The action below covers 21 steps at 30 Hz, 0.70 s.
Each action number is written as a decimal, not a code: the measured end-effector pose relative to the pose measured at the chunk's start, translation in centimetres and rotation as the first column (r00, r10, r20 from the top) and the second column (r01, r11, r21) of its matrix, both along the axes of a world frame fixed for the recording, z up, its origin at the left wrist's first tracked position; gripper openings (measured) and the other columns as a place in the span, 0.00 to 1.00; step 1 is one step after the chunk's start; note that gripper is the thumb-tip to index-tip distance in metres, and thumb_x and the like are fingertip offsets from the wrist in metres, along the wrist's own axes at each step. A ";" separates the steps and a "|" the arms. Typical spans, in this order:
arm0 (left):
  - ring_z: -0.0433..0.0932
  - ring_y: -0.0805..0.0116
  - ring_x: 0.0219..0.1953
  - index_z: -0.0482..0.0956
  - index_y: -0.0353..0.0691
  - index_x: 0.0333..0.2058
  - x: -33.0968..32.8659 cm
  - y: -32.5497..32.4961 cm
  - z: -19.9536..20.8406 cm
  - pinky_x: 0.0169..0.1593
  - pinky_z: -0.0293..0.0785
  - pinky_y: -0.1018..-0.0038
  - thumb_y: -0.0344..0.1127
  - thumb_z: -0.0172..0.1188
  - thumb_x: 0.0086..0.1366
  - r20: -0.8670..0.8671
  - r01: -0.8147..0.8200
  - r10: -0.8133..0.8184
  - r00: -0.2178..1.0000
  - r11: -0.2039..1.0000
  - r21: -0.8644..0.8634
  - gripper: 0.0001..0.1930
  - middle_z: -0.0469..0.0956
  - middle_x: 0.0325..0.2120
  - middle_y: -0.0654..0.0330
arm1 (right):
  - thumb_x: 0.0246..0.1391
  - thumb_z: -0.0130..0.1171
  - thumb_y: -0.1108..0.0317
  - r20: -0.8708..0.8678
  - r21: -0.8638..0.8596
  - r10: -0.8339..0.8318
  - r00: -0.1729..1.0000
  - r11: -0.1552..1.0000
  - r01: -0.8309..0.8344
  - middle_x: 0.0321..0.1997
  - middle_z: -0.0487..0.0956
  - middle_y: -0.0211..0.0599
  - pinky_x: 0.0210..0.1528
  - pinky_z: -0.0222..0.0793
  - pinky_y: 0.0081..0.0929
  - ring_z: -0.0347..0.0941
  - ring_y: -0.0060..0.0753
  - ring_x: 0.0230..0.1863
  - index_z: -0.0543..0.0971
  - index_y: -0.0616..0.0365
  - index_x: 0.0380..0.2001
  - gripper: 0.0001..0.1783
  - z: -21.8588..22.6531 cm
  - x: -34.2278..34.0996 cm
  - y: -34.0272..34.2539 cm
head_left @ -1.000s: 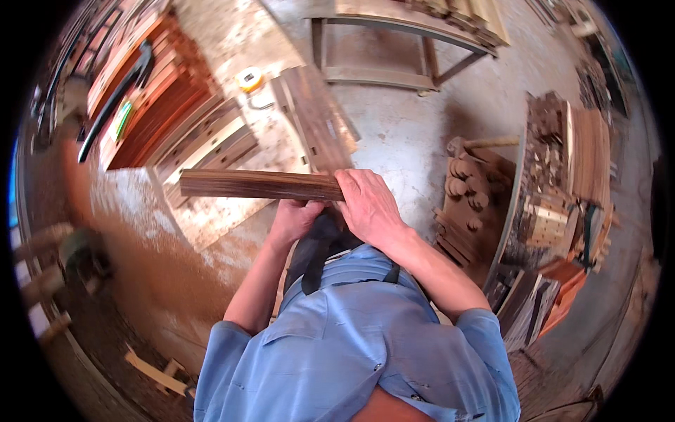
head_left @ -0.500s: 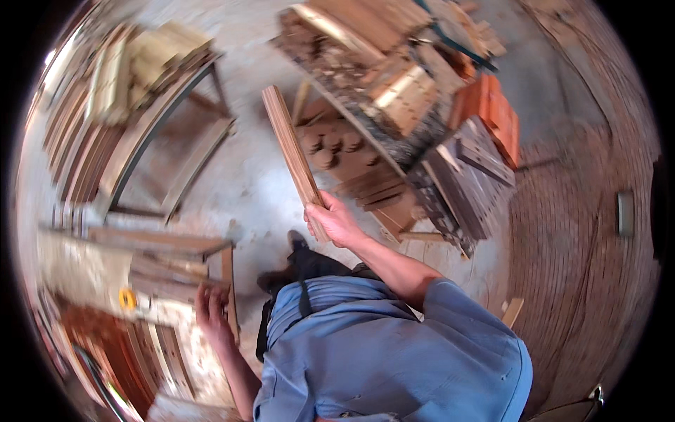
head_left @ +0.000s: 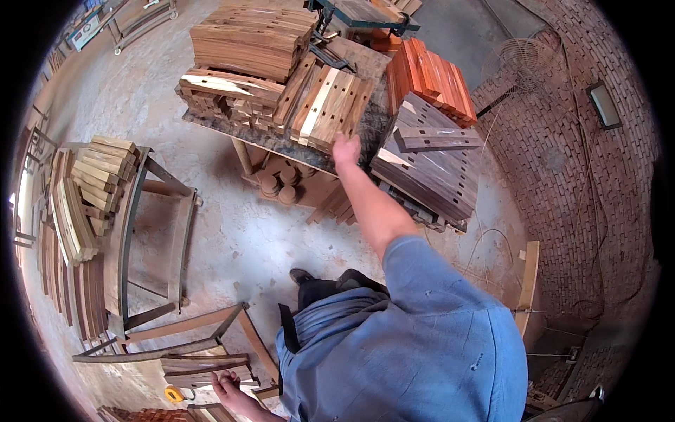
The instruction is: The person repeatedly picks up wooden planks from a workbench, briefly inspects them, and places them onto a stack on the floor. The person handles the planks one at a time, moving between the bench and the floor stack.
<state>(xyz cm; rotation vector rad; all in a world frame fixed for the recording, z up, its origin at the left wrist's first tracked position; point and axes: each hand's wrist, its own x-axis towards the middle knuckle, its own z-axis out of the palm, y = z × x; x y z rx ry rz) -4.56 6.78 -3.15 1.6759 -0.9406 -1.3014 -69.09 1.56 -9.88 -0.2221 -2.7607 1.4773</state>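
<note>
My right hand (head_left: 346,151) reaches forward to the near edge of a stack of light-brown wooden slats (head_left: 329,105) with dark slots cut in them. Its fingers are closed on the end of a slat there, partly hidden by the hand itself. Down at the lower left hovers my left hand (head_left: 228,385), fingers loosely bent and apart, holding nothing. It is nearest to some brown wooden strips (head_left: 204,362) on a low bench (head_left: 126,373). A yellow tape measure (head_left: 174,394) lies beside them.
The worktable (head_left: 271,137) also carries a tall pile of curved boards (head_left: 246,42), dark slotted slats (head_left: 429,165) and orange-red pieces (head_left: 432,81). A rack with pale wood pieces (head_left: 98,176) stands left. A fan (head_left: 520,67) is near the brick wall (head_left: 562,176).
My right hand has carried the wooden slat from over the floor forward to the slotted stack. The view has swung right. My left hand stays low by the bench.
</note>
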 end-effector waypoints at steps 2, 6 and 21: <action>0.72 0.74 0.33 0.66 0.34 0.58 1.2 0.7 -0.8 0.38 0.68 0.78 0.31 0.50 0.66 -0.010 -0.024 0.024 1.000 1.000 0.008 0.21 0.75 0.31 0.62 | 0.55 0.56 0.53 0.085 0.124 -0.013 0.996 0.992 0.003 0.52 0.73 0.60 0.59 0.65 0.46 0.70 0.60 0.56 0.69 0.65 0.54 0.30 0.1 -2.0 -0.5; 0.73 0.73 0.33 0.67 0.35 0.57 1.4 2.4 -0.4 0.38 0.68 0.78 0.32 0.51 0.66 0.055 -0.107 0.105 0.993 0.994 0.036 0.21 0.76 0.31 0.61 | 0.54 0.55 0.52 0.157 0.220 -0.043 0.987 0.975 0.008 0.56 0.70 0.56 0.59 0.66 0.48 0.69 0.57 0.58 0.72 0.60 0.54 0.29 0.2 -4.9 -1.4; 0.77 0.68 0.45 0.68 0.30 0.58 7.5 8.1 -4.6 0.47 0.75 0.73 0.33 0.51 0.65 0.103 -0.319 0.303 0.947 0.921 0.224 0.23 0.76 0.47 0.51 | 0.59 0.50 0.54 -0.032 0.990 0.699 0.715 -0.077 0.120 0.46 0.78 0.39 0.39 0.72 0.39 0.76 0.38 0.47 0.76 0.49 0.50 0.19 -2.0 -7.8 -1.9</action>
